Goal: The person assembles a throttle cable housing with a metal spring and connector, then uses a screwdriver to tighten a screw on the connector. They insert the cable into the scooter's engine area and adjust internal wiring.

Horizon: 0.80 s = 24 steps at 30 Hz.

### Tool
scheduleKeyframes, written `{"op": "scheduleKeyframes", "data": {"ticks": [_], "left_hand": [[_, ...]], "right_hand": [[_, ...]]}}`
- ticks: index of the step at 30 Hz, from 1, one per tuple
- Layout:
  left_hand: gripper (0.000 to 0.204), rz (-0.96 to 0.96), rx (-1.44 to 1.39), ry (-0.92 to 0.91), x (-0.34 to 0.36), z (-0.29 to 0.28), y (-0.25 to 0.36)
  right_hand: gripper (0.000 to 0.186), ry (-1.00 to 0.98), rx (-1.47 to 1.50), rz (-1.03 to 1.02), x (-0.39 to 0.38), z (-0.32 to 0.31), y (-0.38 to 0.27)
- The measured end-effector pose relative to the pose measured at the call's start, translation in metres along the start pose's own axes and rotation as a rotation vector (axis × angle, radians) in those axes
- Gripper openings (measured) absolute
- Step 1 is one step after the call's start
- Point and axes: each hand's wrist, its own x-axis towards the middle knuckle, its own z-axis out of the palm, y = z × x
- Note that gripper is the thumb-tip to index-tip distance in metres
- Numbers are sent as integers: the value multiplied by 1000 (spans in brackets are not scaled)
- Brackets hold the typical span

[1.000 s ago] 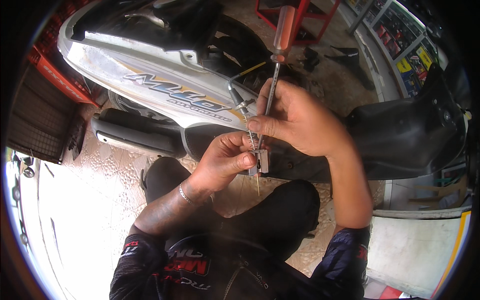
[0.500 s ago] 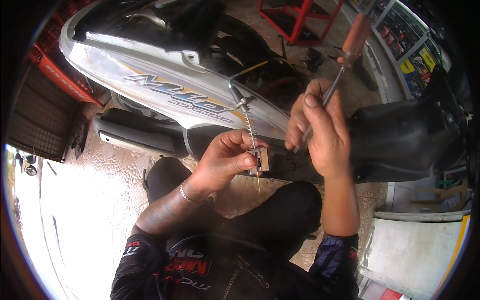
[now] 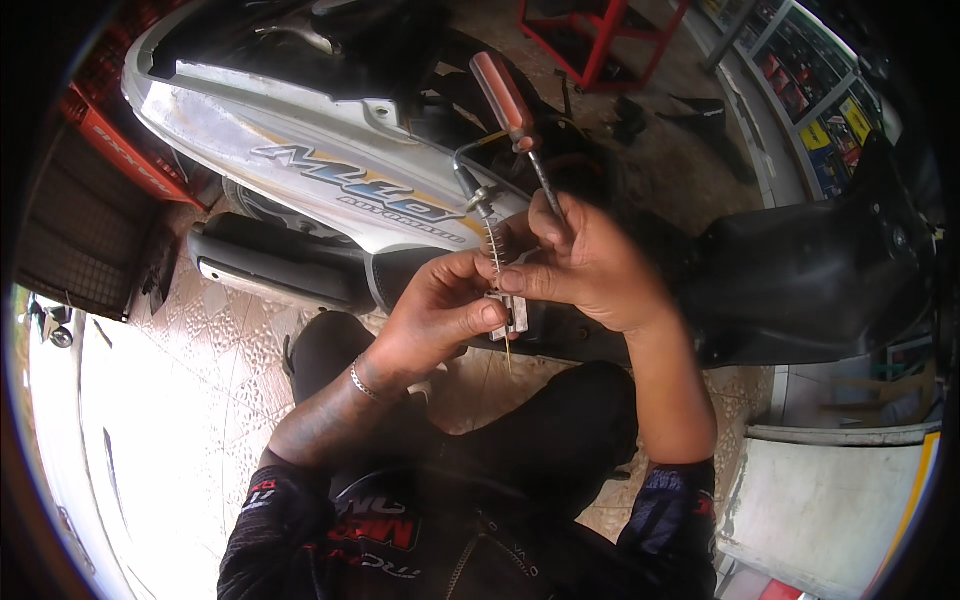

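My left hand (image 3: pixel 425 315) pinches a small metal throttle slide (image 3: pixel 518 316) between thumb and fingers. A thin brass-coloured needle (image 3: pixel 509 358) sticks out below the slide. Above it rises a coil spring (image 3: pixel 492 238), leading up to a round metal cap (image 3: pixel 482 198) on a bent cable end (image 3: pixel 461 165). My right hand (image 3: pixel 605 262) is closed around the shaft of a screwdriver (image 3: pixel 504 98), whose red-orange handle points up and away. The right thumb presses at the spring's lower end, just above the slide. The right fingertips behind the spring are partly hidden.
Across the front lies a scooter with a white side panel (image 3: pixel 300 160) and a black footboard or seat part (image 3: pixel 810 270). A red metal stand (image 3: pixel 600 60) is at the back. Shelves of packages (image 3: pixel 810 100) line the right, above a white cabinet (image 3: pixel 825 500).
My right hand has moved left to the spring beside my left hand, bringing the screwdriver along with its handle now tilted left. The slide has shifted slightly up and left.
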Motion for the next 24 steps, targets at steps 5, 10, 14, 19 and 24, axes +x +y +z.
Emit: {"op": "scheduleKeyframes", "data": {"ticks": [5,10,14,19,24], "left_hand": [[31,-80,26,34,-2,-2,3],[31,-44,142,22,1,-2,1],[31,-39,176,41,0,-4,1],[30,-63,299,79,-1,-6,2],[31,-19,427,59,-2,-5,3]], "right_hand": [[55,-53,30,-33,-8,-4,7],[52,-9,-338,-182,-21,5,10],[55,137,-627,-139,-30,23,14],[43,295,-748,-272,-32,38,29],[42,343,-755,-282,-37,39,40]]}}
